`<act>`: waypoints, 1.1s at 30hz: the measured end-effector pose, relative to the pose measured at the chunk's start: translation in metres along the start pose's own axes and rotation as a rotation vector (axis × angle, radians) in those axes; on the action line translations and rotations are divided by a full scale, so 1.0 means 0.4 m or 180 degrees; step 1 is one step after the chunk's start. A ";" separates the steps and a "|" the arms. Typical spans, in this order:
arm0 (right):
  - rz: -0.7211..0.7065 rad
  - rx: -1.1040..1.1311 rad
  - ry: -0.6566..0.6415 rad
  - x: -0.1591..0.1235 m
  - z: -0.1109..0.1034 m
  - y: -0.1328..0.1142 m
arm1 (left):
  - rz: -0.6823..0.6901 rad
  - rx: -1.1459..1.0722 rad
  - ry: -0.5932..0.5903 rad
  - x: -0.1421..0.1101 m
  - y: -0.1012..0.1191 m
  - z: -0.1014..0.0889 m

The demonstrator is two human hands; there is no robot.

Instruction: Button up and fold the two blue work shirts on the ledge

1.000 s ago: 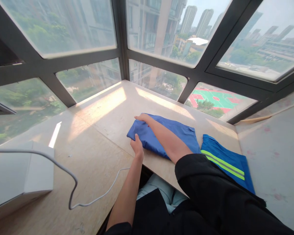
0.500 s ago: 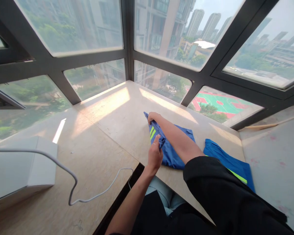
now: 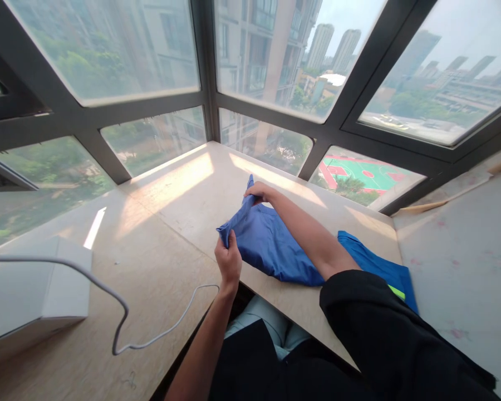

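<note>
A pale stone tabletop [image 3: 179,189] is filling the middle of the frame, running into a corner of dark-framed windows [image 3: 209,67] across the top, with sunlight lying in bands on its far part. Tower blocks, trees and a green sports court are showing through the glass. A blue garment [image 3: 271,245] is lying at the centre, near the tabletop's front edge. The left hand [image 3: 229,262] is pinching the garment's near corner just below centre, while the right hand [image 3: 259,193] is gripping its far corner, lifted slightly, above centre. A second blue cloth with a yellow-green stripe [image 3: 379,270] is lying just beside it at centre right. At lower left, a white box [image 3: 29,295] is sitting with a white cable [image 3: 121,312] looping over the surface.
</note>
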State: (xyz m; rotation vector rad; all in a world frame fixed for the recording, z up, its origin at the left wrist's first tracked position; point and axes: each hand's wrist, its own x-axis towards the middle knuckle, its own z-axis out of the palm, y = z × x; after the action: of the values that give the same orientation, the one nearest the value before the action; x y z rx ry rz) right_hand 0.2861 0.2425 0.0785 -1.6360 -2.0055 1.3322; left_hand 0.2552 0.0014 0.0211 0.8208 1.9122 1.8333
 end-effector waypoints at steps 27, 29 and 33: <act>0.0255 0.2374 0.0736 -0.104 0.002 0.609 | 0.3219 0.2676 -0.4070 -0.120 -0.199 0.114; 0.0210 0.2260 0.0794 -0.094 -0.004 0.615 | 0.3299 0.2634 -0.3904 -0.120 -0.190 0.119; 0.0145 0.1853 0.1116 -0.099 -0.006 0.631 | 0.3163 0.2882 -0.3992 -0.140 -0.198 0.123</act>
State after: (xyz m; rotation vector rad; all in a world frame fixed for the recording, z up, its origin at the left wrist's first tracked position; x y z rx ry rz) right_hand 0.4681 0.2002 -0.0958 -1.5018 -1.2362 1.3577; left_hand 0.3163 0.0052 -0.0686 2.6591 1.3153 0.1478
